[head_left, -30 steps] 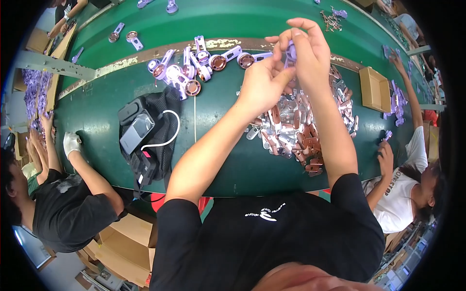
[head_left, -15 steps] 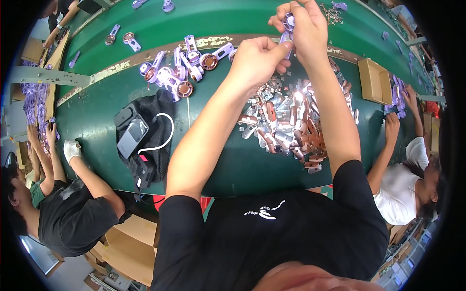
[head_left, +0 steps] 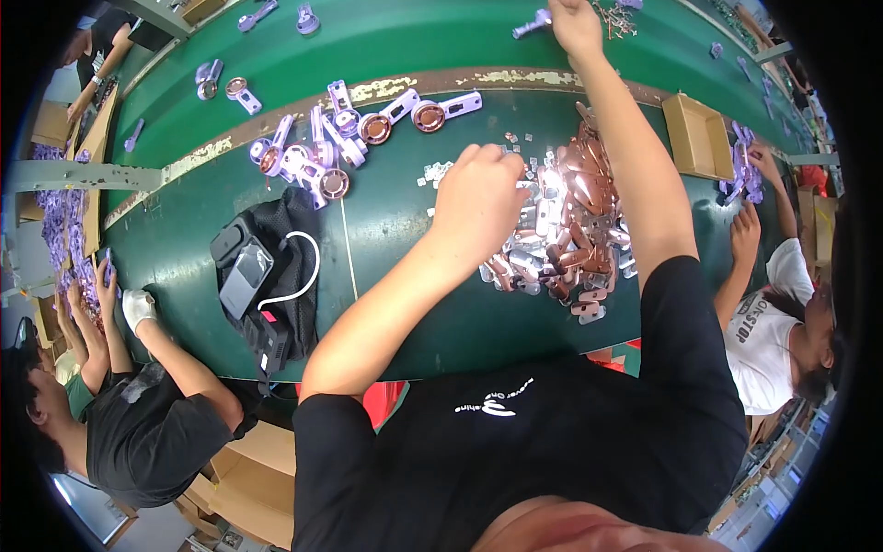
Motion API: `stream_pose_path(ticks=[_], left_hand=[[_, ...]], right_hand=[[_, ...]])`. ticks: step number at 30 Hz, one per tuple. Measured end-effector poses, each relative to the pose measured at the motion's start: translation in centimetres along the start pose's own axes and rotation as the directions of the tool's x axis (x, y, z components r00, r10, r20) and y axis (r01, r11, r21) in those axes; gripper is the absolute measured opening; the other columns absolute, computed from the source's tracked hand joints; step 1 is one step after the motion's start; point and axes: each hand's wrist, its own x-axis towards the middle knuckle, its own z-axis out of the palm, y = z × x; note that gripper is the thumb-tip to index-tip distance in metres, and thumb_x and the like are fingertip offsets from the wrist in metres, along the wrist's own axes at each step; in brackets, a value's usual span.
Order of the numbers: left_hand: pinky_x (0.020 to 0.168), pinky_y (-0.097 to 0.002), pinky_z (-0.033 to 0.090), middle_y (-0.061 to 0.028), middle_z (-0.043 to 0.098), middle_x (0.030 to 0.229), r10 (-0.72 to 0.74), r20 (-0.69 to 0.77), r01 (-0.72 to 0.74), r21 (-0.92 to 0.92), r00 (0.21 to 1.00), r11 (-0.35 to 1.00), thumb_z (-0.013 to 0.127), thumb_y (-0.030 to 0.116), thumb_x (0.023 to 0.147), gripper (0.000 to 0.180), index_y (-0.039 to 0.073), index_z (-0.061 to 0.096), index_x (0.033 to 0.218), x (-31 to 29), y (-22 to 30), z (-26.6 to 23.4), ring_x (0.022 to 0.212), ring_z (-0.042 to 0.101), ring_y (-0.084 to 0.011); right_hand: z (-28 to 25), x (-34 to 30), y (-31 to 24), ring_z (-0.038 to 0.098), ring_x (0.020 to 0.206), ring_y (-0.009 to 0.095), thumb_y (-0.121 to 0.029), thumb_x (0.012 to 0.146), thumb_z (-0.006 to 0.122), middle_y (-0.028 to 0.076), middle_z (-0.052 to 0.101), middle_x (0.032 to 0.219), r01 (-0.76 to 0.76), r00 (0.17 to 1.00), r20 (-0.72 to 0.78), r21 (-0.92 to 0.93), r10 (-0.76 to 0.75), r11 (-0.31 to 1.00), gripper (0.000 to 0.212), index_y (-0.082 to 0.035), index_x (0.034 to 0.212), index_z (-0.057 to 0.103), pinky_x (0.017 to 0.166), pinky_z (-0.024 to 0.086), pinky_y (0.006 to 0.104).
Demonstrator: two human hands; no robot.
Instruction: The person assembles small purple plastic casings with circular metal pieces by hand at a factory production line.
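Observation:
My right hand is at the far top edge, over the green belt. It is closed around one end of a purple plastic part with a handle, which sticks out to its left; the fingertips are partly cut off. My left hand is down at the left side of a pile of copper-coloured and clear oval pieces. Its fingers are curled under, and whatever they grip is hidden. Small clear bits lie beside it. Several purple handled parts with round copper heads lie to the left.
A black mesh bag with a grey device and white cable lies at left. An open cardboard box stands at right. Screws lie at the far edge. Co-workers handle purple parts on both sides; one wears a white glove.
My hands, earlier together on the purple part, are apart now. The left has come down to the pile; the right has stayed far up with the purple part. My view has shifted slightly.

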Motion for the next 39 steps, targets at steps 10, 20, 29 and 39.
stream_pose_path(ticks=[10,20,29,39], left_hand=[[0.084,-0.0437,0.057,-0.0131,0.067,0.098,0.006,-0.008,-0.004,0.157,1.000,0.988,0.080,0.011,0.079,0.020,0.004,0.071,0.095,-0.9,1.3,2.3,0.099,0.066,-0.0330],[0.072,-0.0382,0.059,-0.0155,0.074,0.085,-0.287,-0.003,0.260,-0.418,0.958,0.871,0.074,0.006,0.091,0.012,0.001,0.066,0.098,-0.2,-0.5,-1.5,0.079,0.075,-0.0280],[0.078,-0.0292,0.060,-0.0098,0.078,0.093,-0.442,-0.022,0.293,-0.718,0.897,0.631,0.074,0.007,0.092,0.022,-0.004,0.075,0.111,0.9,-4.4,-1.3,0.084,0.074,-0.0135],[0.078,-0.0303,0.061,-0.0116,0.079,0.092,-0.361,-0.066,0.203,-0.727,0.930,0.656,0.072,0.007,0.093,0.021,-0.006,0.074,0.110,0.8,-4.3,-1.3,0.084,0.076,-0.0145]], right_hand=[[-10.3,-11.1,-8.8,0.067,0.081,0.014,-0.012,0.095,0.072,0.006,0.074,0.089,0.300,0.773,0.602,-0.064,-0.203,0.952,0.017,0.000,0.107,0.072,0.078,0.055,0.0304],[-10.7,-16.0,-11.0,0.064,0.078,0.014,-0.007,0.089,0.075,0.009,0.071,0.084,0.240,0.573,0.819,-0.149,-0.016,0.959,0.017,0.004,0.101,0.072,0.073,0.053,0.0317],[-9.6,-17.1,-10.9,0.069,0.088,0.037,-0.010,0.091,0.069,0.021,0.070,0.093,0.404,0.641,0.763,-0.249,-0.078,0.880,0.013,0.002,0.096,0.067,0.082,0.053,0.0447],[-9.1,-19.5,-17.0,0.061,0.102,0.036,0.002,0.089,0.071,0.014,0.062,0.099,0.578,0.597,0.614,0.118,-0.517,0.808,0.012,0.000,0.096,0.062,0.089,0.049,0.0446]])
